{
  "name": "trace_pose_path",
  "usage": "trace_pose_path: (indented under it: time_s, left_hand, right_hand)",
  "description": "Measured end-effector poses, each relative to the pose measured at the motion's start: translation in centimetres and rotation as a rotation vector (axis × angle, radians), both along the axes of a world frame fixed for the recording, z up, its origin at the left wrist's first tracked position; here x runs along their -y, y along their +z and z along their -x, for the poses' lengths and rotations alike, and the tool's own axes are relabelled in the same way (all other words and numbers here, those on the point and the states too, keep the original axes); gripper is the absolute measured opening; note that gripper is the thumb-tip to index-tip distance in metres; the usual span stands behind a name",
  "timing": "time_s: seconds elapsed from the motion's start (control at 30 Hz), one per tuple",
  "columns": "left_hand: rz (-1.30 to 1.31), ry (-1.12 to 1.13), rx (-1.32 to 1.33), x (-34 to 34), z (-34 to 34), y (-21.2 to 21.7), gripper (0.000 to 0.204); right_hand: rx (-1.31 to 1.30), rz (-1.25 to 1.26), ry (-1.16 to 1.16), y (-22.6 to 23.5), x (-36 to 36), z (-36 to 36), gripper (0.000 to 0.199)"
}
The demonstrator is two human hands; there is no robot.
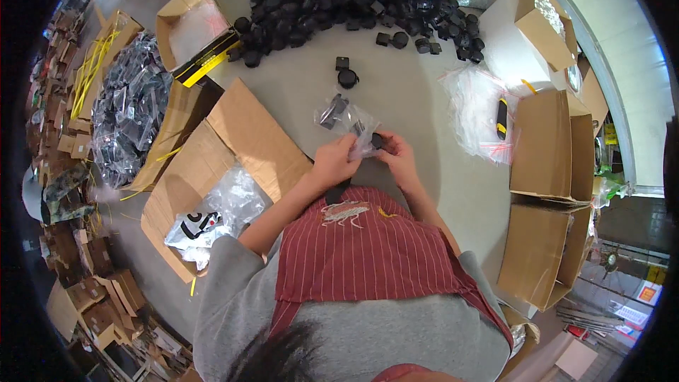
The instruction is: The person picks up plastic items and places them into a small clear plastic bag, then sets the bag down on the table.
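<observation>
Right, at the worktop (458, 191): my left hand (332, 160) has its fingers closed on a clear bag (363, 146), and my right hand (400, 160) grips a small black piece (377, 141) at the fingertips. That piece sits at the bag's right edge, just left of my right palm, the nearer hand; it's stubby, so I can't tell its long axis. Whether it touches the plastic, I can't tell. Ahead and left lies a bagged black part (332, 111); beyond, the black heap (339, 0).
</observation>
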State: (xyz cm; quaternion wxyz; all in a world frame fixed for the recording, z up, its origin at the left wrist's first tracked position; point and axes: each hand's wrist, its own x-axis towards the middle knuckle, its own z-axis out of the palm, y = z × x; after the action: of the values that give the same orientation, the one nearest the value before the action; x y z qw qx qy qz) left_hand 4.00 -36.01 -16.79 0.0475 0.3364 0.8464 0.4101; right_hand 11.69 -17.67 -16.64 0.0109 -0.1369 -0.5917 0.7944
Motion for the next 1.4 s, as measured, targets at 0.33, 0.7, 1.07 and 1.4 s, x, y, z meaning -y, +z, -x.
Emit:
trace_pose_path:
  time_s: [0.33,0.7,1.07,1.4]
  left_hand:
    - [-0.037,-0.126,-0.022,-0.5,-0.1,-0.6,0.03]
    - [0.092,-0.042,-0.089,1.8,0.0,-0.4,0.024]
    - [0.168,0.037,-0.379,1.8,-0.1,-1.1,0.029]
    - [0.052,-0.098,-0.452,2.0,-0.7,-0.8,0.026]
  right_hand:
    - [-0.134,-1.019,-0.083,-3.3,0.8,0.9,0.034]
    - [0.007,-1.178,0.275,2.1,-1.1,2.4,0.034]
    - [-0.607,-1.44,0.344,-0.7,-1.0,5.2,0.045]
    - [-0.308,-1.469,0.123,-0.6,3.8,6.1,0.025]
